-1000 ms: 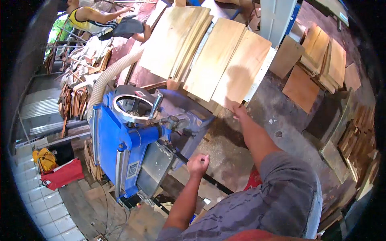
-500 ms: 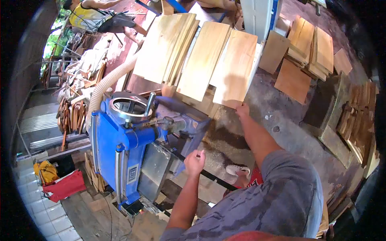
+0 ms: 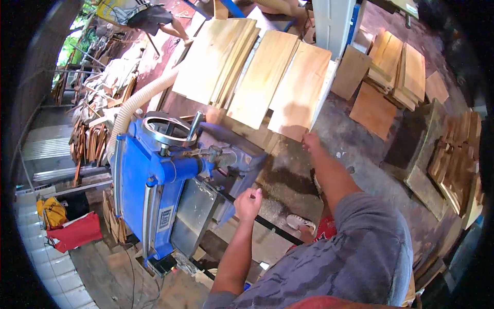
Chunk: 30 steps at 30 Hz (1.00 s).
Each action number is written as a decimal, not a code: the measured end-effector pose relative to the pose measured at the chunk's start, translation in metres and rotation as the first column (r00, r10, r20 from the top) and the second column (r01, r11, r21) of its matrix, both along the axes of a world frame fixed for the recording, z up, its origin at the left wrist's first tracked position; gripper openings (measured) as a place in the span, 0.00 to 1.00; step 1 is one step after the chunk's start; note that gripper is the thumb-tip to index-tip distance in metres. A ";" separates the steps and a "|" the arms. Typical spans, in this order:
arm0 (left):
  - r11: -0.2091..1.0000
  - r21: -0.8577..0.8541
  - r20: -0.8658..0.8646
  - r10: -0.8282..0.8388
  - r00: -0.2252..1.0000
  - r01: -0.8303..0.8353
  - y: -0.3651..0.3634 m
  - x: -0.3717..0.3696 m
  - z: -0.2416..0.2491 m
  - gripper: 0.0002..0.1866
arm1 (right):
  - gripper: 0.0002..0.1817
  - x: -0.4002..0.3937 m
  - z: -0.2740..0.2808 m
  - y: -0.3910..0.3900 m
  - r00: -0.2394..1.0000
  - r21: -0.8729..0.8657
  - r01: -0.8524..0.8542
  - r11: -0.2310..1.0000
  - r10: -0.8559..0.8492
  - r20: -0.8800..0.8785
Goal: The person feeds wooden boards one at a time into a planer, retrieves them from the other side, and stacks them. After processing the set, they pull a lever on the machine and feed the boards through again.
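My right hand (image 3: 310,141) grips the lower corner of a light wooden board (image 3: 300,92), the rightmost on the table. Closed fingers show on my left hand (image 3: 248,204), near the blue machine's metal bed (image 3: 195,211); whatever it may hold is too small to name. Another board (image 3: 263,77) lies left of the gripped one, and a stack of boards (image 3: 211,62) sits farther left. The blue machine (image 3: 139,180) with a round handwheel (image 3: 170,130) stands left of my left hand.
A ribbed hose (image 3: 139,100) curves behind the machine. Board stacks (image 3: 383,62) lie on the floor at the right, near wood strips (image 3: 455,159). Another person (image 3: 149,19) is at the upper left. A red cloth (image 3: 77,232) lies at the lower left.
The gripped board has shifted slightly left, closer to the middle board. The other person has moved up toward the frame's top edge. My left hand stays closed in nearly the same place.
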<state>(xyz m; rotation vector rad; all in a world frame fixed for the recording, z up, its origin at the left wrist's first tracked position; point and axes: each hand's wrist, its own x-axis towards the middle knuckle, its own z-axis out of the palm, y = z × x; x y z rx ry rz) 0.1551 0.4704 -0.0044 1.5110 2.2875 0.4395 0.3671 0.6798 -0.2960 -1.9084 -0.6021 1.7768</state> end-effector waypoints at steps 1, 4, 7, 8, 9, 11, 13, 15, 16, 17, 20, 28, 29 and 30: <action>1.000 0.006 0.003 -0.006 1.000 0.006 0.001 0.000 0.000 0.16 | 0.11 0.001 0.010 0.001 1.000 0.006 0.006 1.000 -0.006 0.003; 1.000 -0.021 -0.021 0.012 1.000 -0.012 -0.001 0.000 -0.001 0.16 | 0.10 -0.008 0.022 -0.001 0.976 -0.029 -0.168 0.985 0.170 0.133; 0.999 -0.017 -0.011 0.029 1.000 -0.029 0.000 0.001 0.001 0.16 | 0.11 -0.027 -0.006 -0.016 0.994 0.088 -0.034 0.996 0.025 0.102; 1.000 -0.004 -0.027 0.015 1.000 -0.015 0.000 0.000 -0.001 0.15 | 0.12 -0.032 -0.031 -0.017 0.987 0.144 -0.026 0.989 0.003 0.158; 1.000 0.009 -0.041 -0.001 0.999 0.002 -0.001 -0.001 -0.003 0.15 | 0.12 -0.034 -0.037 -0.017 0.977 0.201 -0.021 0.979 -0.023 0.214; 1.000 0.006 -0.038 -0.003 0.999 0.003 -0.001 -0.002 -0.004 0.15 | 0.14 -0.040 -0.030 -0.016 0.988 0.119 0.042 0.992 -0.059 0.146; 1.000 0.018 -0.044 0.004 0.999 -0.004 0.001 0.001 -0.001 0.15 | 0.16 -0.051 -0.011 -0.013 0.991 0.037 0.101 0.994 -0.103 0.081; 1.000 0.007 -0.020 0.008 1.000 -0.007 0.000 -0.001 -0.003 0.15 | 0.22 -0.066 0.004 -0.011 0.976 0.052 0.197 0.979 -0.191 -0.107; 1.000 0.000 0.003 0.004 1.000 -0.004 0.000 -0.002 -0.004 0.15 | 0.22 -0.075 0.012 -0.007 0.977 0.048 0.192 0.980 -0.187 -0.106; 1.000 -0.003 0.002 0.007 1.000 -0.007 0.000 -0.002 -0.004 0.15 | 0.24 -0.084 0.022 -0.002 0.948 -0.062 0.295 0.954 -0.300 -0.110; 1.000 -0.007 -0.003 0.015 1.000 -0.015 -0.001 -0.002 0.000 0.15 | 0.27 -0.094 0.015 0.011 0.863 -0.220 0.465 0.857 -0.495 -0.105; 1.000 -0.022 0.004 0.008 1.000 -0.008 0.004 0.001 0.003 0.15 | 0.20 -0.068 0.045 -0.011 0.918 -0.050 0.349 0.936 -0.352 -0.181; 1.000 -0.027 0.006 0.008 1.000 -0.008 0.003 0.001 0.003 0.15 | 0.17 -0.057 0.040 -0.012 0.944 0.019 0.258 0.966 -0.247 -0.217; 0.999 -0.030 -0.002 0.017 1.000 -0.017 0.001 0.002 0.005 0.15 | 0.16 -0.043 0.031 -0.017 0.960 0.091 0.164 0.982 -0.138 -0.243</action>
